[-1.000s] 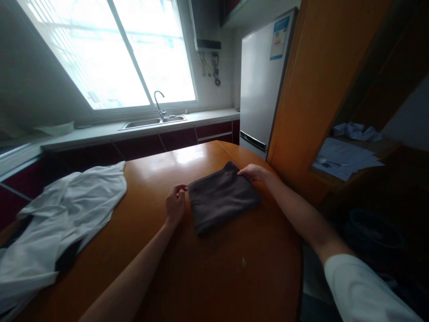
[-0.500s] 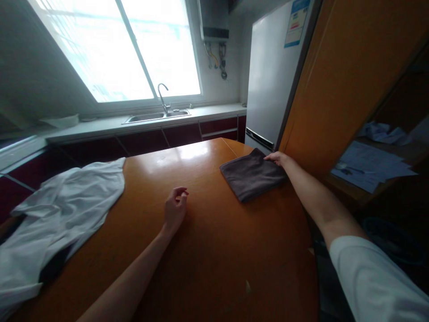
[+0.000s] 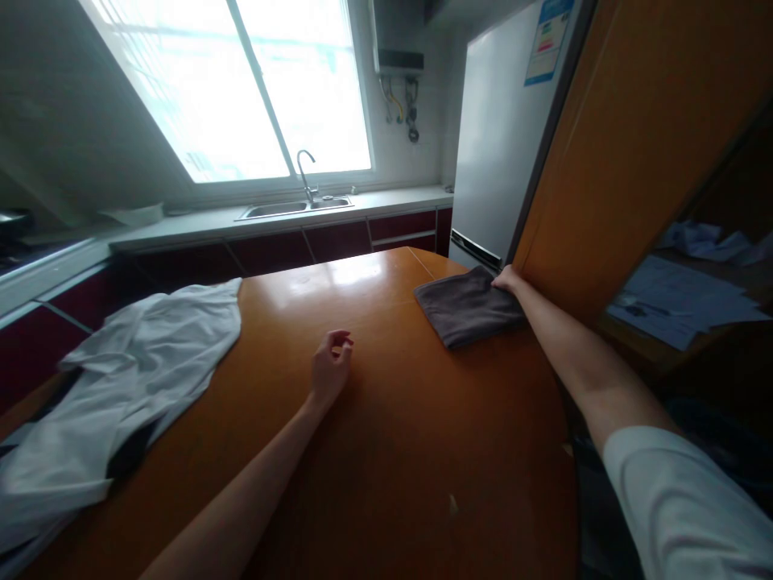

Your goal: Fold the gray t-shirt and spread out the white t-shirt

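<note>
Cloth (image 3: 464, 310) of dark grey colour, folded into a flat piece, lies on the glossy brown surface (image 3: 386, 435), close to its right edge. We have our right hand (image 3: 508, 279) at the far right corner of this cloth: thumb and fingers pinch it there, although the fingertips are partly hidden from us. Most of the cloth lies to the left of the right hand and a little nearer to us. Our left hand (image 3: 331, 366) is well apart from the cloth, which lies to its right and somewhat farther away. The fingers of this hand are loosely curled, with a small gap towards the thumb; whether it touches the surface, we cannot tell. To the left of the left hand, also well apart, we see a white garment (image 3: 160, 354) lying in wrinkles, with dark fabric (image 3: 130, 453) under its nearer side. Beyond the right hand stands a refrigerator (image 3: 501, 137).
</note>
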`<action>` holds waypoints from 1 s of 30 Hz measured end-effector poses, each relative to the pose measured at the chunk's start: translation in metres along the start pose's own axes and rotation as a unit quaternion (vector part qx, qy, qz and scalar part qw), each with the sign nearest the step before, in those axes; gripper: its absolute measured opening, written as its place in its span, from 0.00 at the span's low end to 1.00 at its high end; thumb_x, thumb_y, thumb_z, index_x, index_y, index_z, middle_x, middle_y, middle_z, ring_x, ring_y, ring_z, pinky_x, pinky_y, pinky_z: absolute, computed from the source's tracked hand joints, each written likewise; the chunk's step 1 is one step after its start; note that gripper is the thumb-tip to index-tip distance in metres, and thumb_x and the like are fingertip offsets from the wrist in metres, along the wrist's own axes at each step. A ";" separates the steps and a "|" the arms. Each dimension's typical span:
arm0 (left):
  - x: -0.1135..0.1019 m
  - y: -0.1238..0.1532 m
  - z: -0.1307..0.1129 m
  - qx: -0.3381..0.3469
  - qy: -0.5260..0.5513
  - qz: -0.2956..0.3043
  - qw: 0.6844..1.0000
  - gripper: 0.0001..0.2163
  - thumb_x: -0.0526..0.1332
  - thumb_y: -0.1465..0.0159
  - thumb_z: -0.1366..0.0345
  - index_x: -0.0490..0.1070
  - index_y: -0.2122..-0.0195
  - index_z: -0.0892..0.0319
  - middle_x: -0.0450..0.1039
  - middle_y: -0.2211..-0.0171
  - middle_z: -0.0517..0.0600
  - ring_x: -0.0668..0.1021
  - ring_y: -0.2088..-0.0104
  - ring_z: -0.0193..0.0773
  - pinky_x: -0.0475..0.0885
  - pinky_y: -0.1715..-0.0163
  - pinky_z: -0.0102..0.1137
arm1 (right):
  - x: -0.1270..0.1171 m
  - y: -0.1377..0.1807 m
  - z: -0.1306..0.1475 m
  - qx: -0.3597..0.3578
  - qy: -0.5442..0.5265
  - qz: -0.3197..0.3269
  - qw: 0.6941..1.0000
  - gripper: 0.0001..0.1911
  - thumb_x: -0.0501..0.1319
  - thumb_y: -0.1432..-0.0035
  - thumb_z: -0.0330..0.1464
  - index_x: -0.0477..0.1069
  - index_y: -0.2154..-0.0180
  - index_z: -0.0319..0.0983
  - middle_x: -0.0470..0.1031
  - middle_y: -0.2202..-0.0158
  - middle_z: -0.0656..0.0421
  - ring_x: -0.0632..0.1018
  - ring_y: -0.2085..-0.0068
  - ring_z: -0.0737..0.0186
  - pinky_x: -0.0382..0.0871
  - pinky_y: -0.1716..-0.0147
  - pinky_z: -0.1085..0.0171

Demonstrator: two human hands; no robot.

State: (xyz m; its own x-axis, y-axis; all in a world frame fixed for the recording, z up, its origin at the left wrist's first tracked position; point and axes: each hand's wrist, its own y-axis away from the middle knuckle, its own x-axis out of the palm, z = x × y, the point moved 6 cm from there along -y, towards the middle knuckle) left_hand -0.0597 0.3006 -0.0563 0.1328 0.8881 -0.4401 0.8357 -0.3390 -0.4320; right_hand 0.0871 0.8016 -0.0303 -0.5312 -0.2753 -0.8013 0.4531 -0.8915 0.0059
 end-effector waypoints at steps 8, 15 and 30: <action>0.004 0.000 0.002 0.013 0.007 0.006 1.000 0.14 0.56 0.42 0.60 0.71 0.57 0.59 0.78 0.65 0.52 0.80 0.65 0.42 0.73 0.66 0.34 | 0.041 0.031 0.039 -0.209 0.156 -0.074 0.963 0.28 0.53 0.32 0.41 0.63 0.34 0.39 0.51 0.28 0.47 0.51 0.29 0.44 0.46 0.32 0.44; 0.004 0.001 0.006 0.019 0.014 0.013 1.000 0.14 0.57 0.42 0.61 0.71 0.56 0.59 0.78 0.65 0.51 0.79 0.64 0.42 0.72 0.65 0.34 | 0.069 0.023 0.015 -0.118 0.196 0.008 0.973 0.34 0.42 0.29 0.49 0.53 0.29 0.43 0.40 0.25 0.50 0.45 0.26 0.48 0.40 0.32 0.43; 0.005 0.002 0.001 0.008 0.017 0.026 0.999 0.15 0.57 0.42 0.60 0.72 0.56 0.59 0.77 0.67 0.50 0.78 0.68 0.41 0.72 0.66 0.34 | 0.126 0.162 0.101 -0.215 0.217 0.104 0.946 0.37 0.48 0.32 0.49 0.47 0.27 0.46 0.37 0.25 0.46 0.41 0.28 0.30 0.37 0.37 0.29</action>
State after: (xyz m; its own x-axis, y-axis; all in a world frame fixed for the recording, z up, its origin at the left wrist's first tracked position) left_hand -0.0581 0.3039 -0.0602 0.1942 0.8786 -0.4364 0.8182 -0.3905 -0.4220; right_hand 0.0209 0.5858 -0.0699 -0.0961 -0.1711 -0.9806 0.8147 -0.5794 0.0213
